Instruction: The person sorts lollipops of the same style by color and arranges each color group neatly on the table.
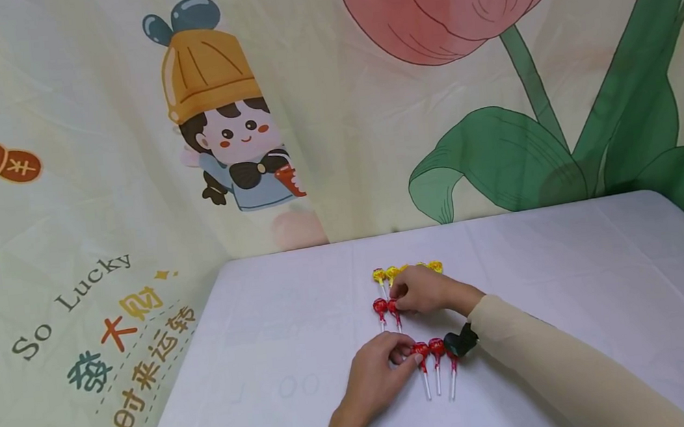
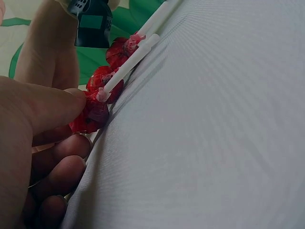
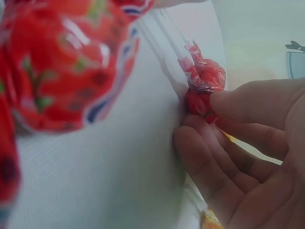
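In the head view my left hand (image 1: 370, 372) pinches the wrapped head of a red lollipop (image 1: 424, 363), the leftmost in the near group. Its white stick points toward me. Thumb and forefinger hold that same lollipop (image 2: 95, 114) in the left wrist view. Farther back, my right hand (image 1: 426, 291) pinches another red lollipop (image 1: 394, 310) by its head, close over the table, and the right wrist view shows its wrapper between the thumb and fingers (image 3: 243, 102). A red lollipop (image 1: 379, 307) lies just left of it.
A row of yellow lollipops (image 1: 379, 275) lies behind, partly covered by the right hand. Two more red lollipops (image 1: 436, 349) lie right of the left hand, one under the right wrist's black camera (image 1: 461, 340). The white table (image 1: 269, 358) meets a printed cloth backdrop (image 1: 335, 138).
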A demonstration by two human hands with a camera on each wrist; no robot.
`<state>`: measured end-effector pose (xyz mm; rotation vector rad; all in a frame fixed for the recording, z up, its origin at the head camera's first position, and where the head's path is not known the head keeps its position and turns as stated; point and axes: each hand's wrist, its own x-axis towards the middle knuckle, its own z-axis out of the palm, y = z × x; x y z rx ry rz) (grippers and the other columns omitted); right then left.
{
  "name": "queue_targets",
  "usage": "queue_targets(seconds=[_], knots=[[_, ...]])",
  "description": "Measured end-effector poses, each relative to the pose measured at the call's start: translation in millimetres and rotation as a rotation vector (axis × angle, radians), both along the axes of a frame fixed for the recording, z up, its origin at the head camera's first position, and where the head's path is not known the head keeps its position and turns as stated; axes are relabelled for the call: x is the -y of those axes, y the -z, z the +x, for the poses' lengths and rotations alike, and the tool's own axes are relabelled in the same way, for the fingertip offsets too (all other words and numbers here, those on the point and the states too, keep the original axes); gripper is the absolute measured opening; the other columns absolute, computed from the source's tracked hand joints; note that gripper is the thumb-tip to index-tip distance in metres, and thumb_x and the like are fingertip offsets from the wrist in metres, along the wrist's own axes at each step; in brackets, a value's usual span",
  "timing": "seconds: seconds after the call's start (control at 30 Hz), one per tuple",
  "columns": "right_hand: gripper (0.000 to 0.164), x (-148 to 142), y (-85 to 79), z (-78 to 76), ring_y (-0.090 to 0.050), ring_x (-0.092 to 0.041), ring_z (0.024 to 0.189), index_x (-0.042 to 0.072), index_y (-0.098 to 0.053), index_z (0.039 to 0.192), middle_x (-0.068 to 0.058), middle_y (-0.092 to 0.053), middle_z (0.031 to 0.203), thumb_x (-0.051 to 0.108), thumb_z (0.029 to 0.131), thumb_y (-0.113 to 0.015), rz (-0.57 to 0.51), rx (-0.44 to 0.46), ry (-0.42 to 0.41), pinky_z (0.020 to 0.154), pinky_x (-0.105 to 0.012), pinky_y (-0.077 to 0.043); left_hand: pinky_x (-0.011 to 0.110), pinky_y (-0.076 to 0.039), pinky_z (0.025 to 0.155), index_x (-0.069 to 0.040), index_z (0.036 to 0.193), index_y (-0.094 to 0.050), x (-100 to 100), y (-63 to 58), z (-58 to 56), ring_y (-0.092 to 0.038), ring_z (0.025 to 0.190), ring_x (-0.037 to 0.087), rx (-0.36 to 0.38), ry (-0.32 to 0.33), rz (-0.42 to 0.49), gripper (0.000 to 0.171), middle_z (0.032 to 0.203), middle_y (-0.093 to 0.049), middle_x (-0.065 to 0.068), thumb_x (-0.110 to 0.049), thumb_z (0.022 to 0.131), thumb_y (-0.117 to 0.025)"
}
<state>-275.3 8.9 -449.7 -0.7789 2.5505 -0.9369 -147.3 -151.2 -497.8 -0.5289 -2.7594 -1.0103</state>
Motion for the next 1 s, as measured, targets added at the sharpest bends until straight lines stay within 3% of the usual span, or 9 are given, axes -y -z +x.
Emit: queue_targets(seconds=[0.63, 1.0], knots=[[0.009, -5, -8.0, 4.2, -0.058, -0.017, 0.077, 0.012, -0.073, 0.101, 0.002, -0.062, 0.085, 0.015, 0.092, -0.072, 0.008, -0.004, 0.039, 0.067, -0.029, -0.051, 0.022, -0.049, 0.070, -0.020, 0.099, -0.072, -1, -1.3, -0.3, -0.055, 0.075, -0.001, -0.002, 0.000, -0.006, 0.013, 0.087, -0.062, -0.016, -0.026, 0.089, -0.077], [0.017, -14, -21.3, 1.7, -0.059, -0.017, 0.081, 0.009, -0.073, 0.107, 0.002, -0.065, 0.091, 0.018, 0.093, -0.069, -0.030, -0.007, 0.057, 0.072, -0.029, -0.053, 0.023, -0.048, 0.070, -0.022, 0.099, -0.072, -2, -1.5, 0.1, -0.055, 0.076, 0.000, 0.024, -0.015, -0.011, 0.011, 0.086, -0.061, -0.017, -0.030, 0.091, -0.074]])
